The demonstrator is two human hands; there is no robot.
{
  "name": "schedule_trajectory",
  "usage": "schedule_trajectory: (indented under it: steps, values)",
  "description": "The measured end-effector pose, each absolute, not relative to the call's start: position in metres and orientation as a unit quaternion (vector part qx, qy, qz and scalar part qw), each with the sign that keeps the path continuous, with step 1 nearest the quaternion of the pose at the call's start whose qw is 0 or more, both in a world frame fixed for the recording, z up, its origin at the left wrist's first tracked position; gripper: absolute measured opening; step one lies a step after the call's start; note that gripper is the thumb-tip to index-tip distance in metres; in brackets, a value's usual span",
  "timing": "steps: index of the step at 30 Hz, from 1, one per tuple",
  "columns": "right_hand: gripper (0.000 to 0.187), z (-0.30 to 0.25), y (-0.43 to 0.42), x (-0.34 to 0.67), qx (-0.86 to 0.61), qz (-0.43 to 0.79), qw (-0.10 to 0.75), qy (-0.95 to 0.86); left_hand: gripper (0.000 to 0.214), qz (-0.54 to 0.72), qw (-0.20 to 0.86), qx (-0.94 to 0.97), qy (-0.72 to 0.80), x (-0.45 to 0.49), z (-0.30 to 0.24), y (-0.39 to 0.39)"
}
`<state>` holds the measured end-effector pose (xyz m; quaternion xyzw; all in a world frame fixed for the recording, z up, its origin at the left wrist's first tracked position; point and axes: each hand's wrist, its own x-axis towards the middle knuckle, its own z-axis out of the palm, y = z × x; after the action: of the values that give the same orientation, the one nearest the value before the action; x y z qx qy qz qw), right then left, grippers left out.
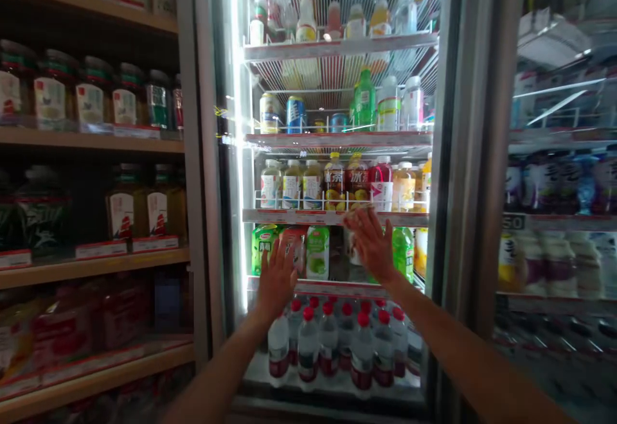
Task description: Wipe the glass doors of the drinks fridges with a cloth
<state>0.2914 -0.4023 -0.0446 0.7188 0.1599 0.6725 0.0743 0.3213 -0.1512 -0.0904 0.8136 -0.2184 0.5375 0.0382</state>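
Note:
Both my arms reach into an open drinks fridge. My left hand (276, 276) is raised with fingers spread, in front of a red-labelled bottle (295, 248) on the fourth wire shelf (332, 288). My right hand (372, 242) is open too, palm forward, covering a bottle at the middle of that shelf; whether it touches it I cannot tell. Green bottles (317, 252) stand between and beside my hands. Below them stand several water bottles with red caps (328, 340).
Higher fridge shelves (337, 138) carry juice bottles and cans. The fridge's frame (200, 154) rises at left, a second glass-door fridge (559, 218) stands at right. Wooden shelves (91, 263) at left hold jars and bottles.

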Motion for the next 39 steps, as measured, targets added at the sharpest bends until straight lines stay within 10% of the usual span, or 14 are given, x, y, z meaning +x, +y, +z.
schedule_trajectory:
  steps: [8, 17, 25, 33, 39]
  values:
    - [0.040, -0.136, -0.441, 0.255, 0.769, 0.586, 0.140, 0.216, 0.058, 0.514, 0.035, 0.811, -0.275, 0.314, -0.082, -0.190]
    - [0.041, -0.019, -0.496, 0.266, 0.699, 0.711, 0.071, -0.003, 0.062, 0.500, 0.013, 0.825, -0.263, 0.319, -0.085, -0.191]
    - [0.051, -0.166, -0.499, 0.236, 0.763, 0.628, 0.140, 0.061, 0.063, 0.509, 0.026, 0.820, -0.260, 0.321, -0.089, -0.193]
    - [0.047, -0.018, -0.518, 0.263, 0.707, 0.706, 0.022, -0.001, 0.065, 0.506, 0.030, 0.822, -0.258, 0.320, -0.088, -0.193]
    - [0.059, -0.128, -0.504, 0.238, 0.765, 0.637, 0.087, 0.038, 0.064, 0.498, 0.032, 0.830, -0.250, 0.313, -0.087, -0.196]
